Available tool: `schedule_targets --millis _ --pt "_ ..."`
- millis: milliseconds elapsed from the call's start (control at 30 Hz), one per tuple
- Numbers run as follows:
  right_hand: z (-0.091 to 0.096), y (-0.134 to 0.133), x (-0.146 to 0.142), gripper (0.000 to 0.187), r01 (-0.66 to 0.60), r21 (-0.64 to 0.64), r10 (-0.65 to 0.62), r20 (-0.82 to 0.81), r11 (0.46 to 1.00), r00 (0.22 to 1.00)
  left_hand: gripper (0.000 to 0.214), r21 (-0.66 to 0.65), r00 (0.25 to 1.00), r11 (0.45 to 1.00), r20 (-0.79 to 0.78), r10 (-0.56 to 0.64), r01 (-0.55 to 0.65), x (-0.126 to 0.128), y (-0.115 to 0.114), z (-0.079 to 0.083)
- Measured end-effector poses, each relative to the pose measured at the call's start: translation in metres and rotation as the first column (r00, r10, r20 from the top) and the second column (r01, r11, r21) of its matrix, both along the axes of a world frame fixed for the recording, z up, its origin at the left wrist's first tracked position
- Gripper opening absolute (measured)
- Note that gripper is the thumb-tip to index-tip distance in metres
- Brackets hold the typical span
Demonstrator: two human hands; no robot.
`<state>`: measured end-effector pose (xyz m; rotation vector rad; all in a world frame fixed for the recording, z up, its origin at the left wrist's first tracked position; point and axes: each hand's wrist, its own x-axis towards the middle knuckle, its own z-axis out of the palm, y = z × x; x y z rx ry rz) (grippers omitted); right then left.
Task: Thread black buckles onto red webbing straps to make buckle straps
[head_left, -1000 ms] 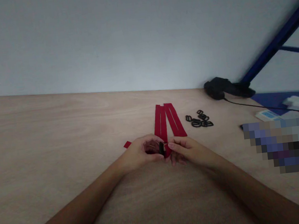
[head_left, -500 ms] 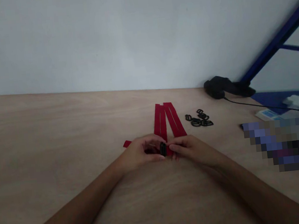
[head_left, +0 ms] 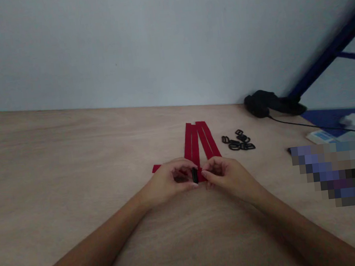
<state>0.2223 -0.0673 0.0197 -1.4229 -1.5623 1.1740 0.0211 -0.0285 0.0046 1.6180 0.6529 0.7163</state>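
My left hand (head_left: 172, 180) pinches a small black strap buckle (head_left: 195, 175) between thumb and fingers. A red webbing strap (head_left: 201, 174) runs at the buckle's right side, and my right hand (head_left: 224, 173) grips it with thumb and forefinger. Whether the strap passes fully through the buckle's slots is hard to make out. A red strap end (head_left: 156, 168) sticks out beyond my left hand. Just past my hands, several flat red strips (head_left: 190, 142) lie side by side on the table, their near ends partly hidden by my fingers.
Several loose black buckles (head_left: 238, 143) lie in a group right of the strips. A black object with a cable (head_left: 265, 102) rests at the back right by the wall. A blurred-out patch (head_left: 334, 171) and white-blue packets (head_left: 320, 137) are at the right of the wooden table (head_left: 56, 162).
My right hand's fingers have curled and drawn in on the red strap. The buckle has turned slightly edge-on in my left hand. The view has shifted a little.
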Motion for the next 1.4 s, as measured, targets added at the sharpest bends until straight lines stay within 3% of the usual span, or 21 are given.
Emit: schedule_targets --millis 233,433,533,633,767,833,933,1033,1133,1233,1400 --pt "0.000 -0.002 -0.006 0.015 0.020 -0.001 -0.020 -0.027 1.000 0.999 0.035 0.115 0.997 0.992 -0.063 -0.034 0.041 0.000 0.000 -0.002" --pt "-0.002 -0.002 -0.009 0.025 0.083 -0.026 -0.085 -0.120 0.996 0.989 0.029 0.223 0.999 0.975 -0.031 0.023 -0.016 0.004 -0.004 0.005" --pt "-0.001 -0.001 -0.007 0.025 0.027 0.004 -0.026 -0.148 1.000 0.989 0.029 0.360 0.995 0.933 -0.083 0.053 -0.020 0.003 -0.005 0.010" --pt "0.003 0.000 -0.005 0.026 -0.033 0.040 0.038 -0.132 0.999 0.991 0.031 0.389 0.990 0.920 -0.113 0.089 -0.038 0.002 -0.004 0.011" --pt "0.007 -0.004 -0.005 0.030 -0.111 -0.020 0.107 -0.164 0.994 0.981 0.035 0.330 0.983 0.939 -0.116 0.140 -0.095 0.004 -0.008 0.011" --pt "0.005 -0.005 -0.005 0.036 -0.104 -0.021 0.099 -0.172 0.994 0.980 0.036 0.248 0.986 0.963 -0.097 0.134 -0.106 0.007 -0.012 0.011" --pt "0.000 -0.005 -0.006 0.029 -0.073 -0.006 0.071 -0.156 0.997 0.985 0.035 0.072 0.992 0.990 -0.014 0.122 -0.121 0.011 -0.017 0.010" --pt "-0.003 -0.003 -0.005 0.021 -0.071 -0.022 0.065 -0.198 0.997 0.978 0.034 -0.093 0.985 0.982 0.038 0.169 -0.165 0.013 -0.017 0.009" --pt "-0.004 -0.003 -0.006 0.021 -0.073 -0.030 0.065 -0.215 0.997 0.974 0.020 -0.164 0.978 0.964 -0.007 0.210 -0.208 0.014 -0.015 0.009" --pt "-0.001 -0.004 -0.008 0.028 -0.090 0.032 0.093 -0.103 0.995 0.990 0.013 -0.159 0.980 0.967 -0.023 0.199 -0.200 0.014 -0.012 0.009" --pt "0.003 -0.005 -0.007 0.031 -0.119 0.252 0.047 0.274 0.960 0.961 0.011 -0.098 0.963 0.959 -0.058 0.262 -0.266 0.011 -0.007 0.008"
